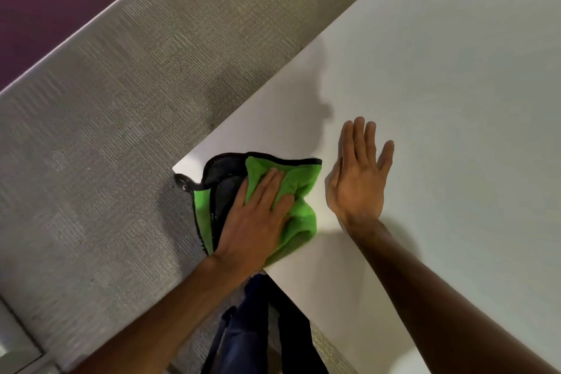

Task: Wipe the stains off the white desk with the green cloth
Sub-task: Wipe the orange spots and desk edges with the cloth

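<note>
Pressing green cloth (pixel 299 188) flat, left hand (pixel 255 218); right hand (pixel 358 179) open beside, on white desk (pixel 440 100).

Head view, steeply down, close.

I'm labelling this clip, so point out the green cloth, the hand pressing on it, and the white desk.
green cloth (pixel 299 182): head view, on its bunched green folds.
left hand (pixel 253 222): head view, on the back of the hand.
white desk (pixel 455 85): head view, on the bare top.
</note>
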